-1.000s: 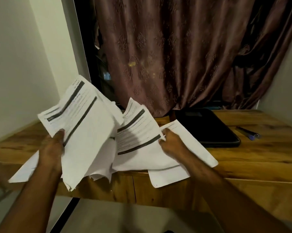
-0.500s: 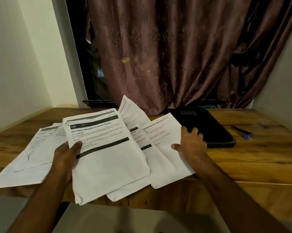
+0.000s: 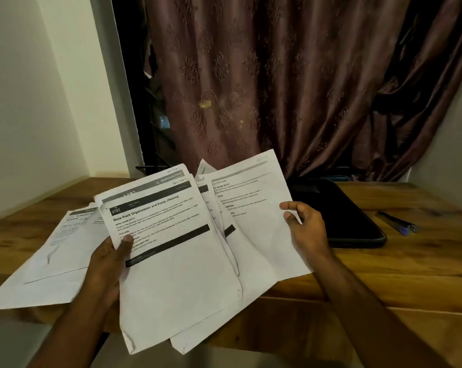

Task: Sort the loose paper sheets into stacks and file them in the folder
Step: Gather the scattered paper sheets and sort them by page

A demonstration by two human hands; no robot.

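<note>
So a patterned brown curtain [image 3: 264,83] is hung behind a wooden table [image 3: 399,277], and a flat black folder [image 3: 338,216] is laid on the table at the right, closed as far as can be seen. A few loose sheets [image 3: 46,258] are spread on the table at the left, partly past its edge. A bundle of printed sheets [image 3: 176,266] is gripped by the left hand [image 3: 105,264], thumb pressed on the top page. One sheet [image 3: 253,221] is pinched at its right edge by the fingers [image 3: 291,205] of the right hand [image 3: 306,229], just beside the folder. A blue pen [image 3: 398,223] is left further right.
</note>
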